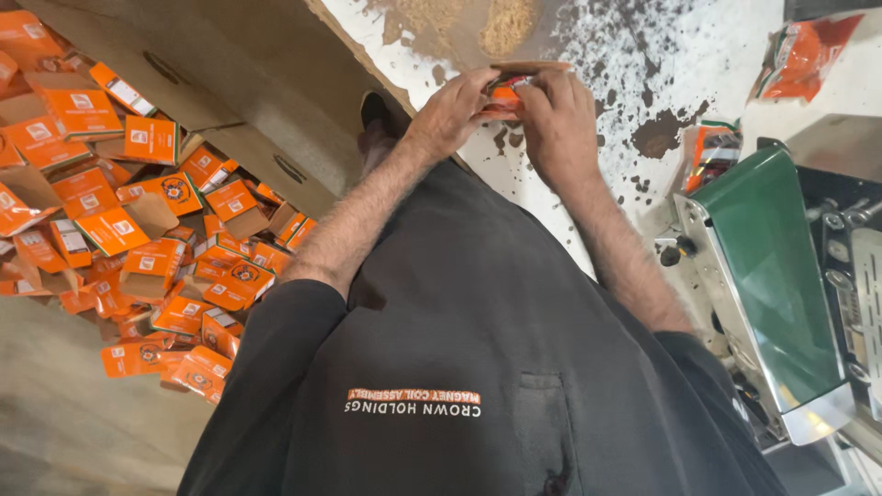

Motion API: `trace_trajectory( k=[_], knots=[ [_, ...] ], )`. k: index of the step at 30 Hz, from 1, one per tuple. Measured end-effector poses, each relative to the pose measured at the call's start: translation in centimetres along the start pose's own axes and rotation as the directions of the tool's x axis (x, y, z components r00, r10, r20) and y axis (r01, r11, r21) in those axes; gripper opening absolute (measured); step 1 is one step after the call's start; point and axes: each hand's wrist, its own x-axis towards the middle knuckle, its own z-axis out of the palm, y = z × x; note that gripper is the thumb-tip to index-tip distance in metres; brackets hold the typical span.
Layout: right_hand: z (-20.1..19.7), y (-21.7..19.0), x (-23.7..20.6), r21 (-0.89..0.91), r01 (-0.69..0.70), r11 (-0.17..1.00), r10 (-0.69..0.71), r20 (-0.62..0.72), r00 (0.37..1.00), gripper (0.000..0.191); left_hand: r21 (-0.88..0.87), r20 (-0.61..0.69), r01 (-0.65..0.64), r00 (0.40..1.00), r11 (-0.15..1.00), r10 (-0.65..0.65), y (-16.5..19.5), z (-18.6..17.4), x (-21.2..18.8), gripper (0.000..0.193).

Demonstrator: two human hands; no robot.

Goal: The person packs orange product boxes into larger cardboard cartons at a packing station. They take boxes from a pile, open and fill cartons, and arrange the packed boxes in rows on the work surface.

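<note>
Far left: heap of flat orange cartons (138, 230) on the floor, lying every way, some folded open. Just right of the heap, a brown cardboard box (230, 83), flaps out, leaning over the heap's edge.

Centre: person in dark shirt (478, 367), both forearms reaching up-frame to a white table (735, 55). The camera looks down over the body, so the person's own sides cannot be read for sure; taking the hand on the picture's left as the left hand (450, 115). Its fingers are curled shut on the near end of a small orange pack (505, 92). Right hand (559, 124) touches it, fingers bent over the pack's other end, pinching it. Pack sits between both hands, at the table edge, mostly hidden by fingers.

Table top smeared with brown powder (505, 23) and dark specks.

Right: orange pouches (712, 152) on the table, then a green conveyor belt (767, 266) in a metal frame, with one more orange pouch (808, 50) top right.
</note>
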Motion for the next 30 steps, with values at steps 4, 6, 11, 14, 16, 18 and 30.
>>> trace_trajectory(
  k=[4,6,11,14,16,18,30],
  knots=[
    [3.1,-0.5,-0.8,-0.025,-0.065,0.998,0.066,0.079,0.995,0.017,0.080,0.053,-0.050,0.998,0.995,0.046,0.3,0.2,-0.8,0.072],
    [3.4,-1.1,-1.5,-0.132,-0.064,0.989,0.068,0.027,0.997,0.026,0.103,0.055,-0.051,0.997,0.993,0.045,0.3,0.3,-0.8,0.072],
    [1.7,-3.7,-4.2,-0.135,-0.157,0.978,0.170,0.089,0.981,0.061,0.077,0.062,-0.048,0.997,0.996,0.043,0.2,0.1,-0.3,0.073],
    [2.4,-4.0,-3.4,-0.183,-0.202,0.962,0.226,0.122,0.966,0.070,0.084,0.118,-0.096,0.989,0.992,0.085,0.3,0.0,-0.4,0.068],
    [3.7,-3.4,-2.1,-0.092,-0.297,0.950,0.309,0.174,0.935,0.056,0.105,0.146,-0.098,0.986,0.990,0.082,0.3,0.0,-0.6,0.067],
    [4.8,-2.6,-1.4,-0.142,-0.337,0.931,0.363,0.257,0.896,0.050,0.119,0.143,-0.083,0.988,0.989,0.065,0.2,-0.1,-0.7,0.069],
    [4.8,5.9,-7.9,0.763,-0.450,0.465,0.551,0.148,0.821,0.043,-0.058,-0.031,0.096,0.995,0.994,-0.098,2.2,-2.1,-2.7,0.071]
  ],
)
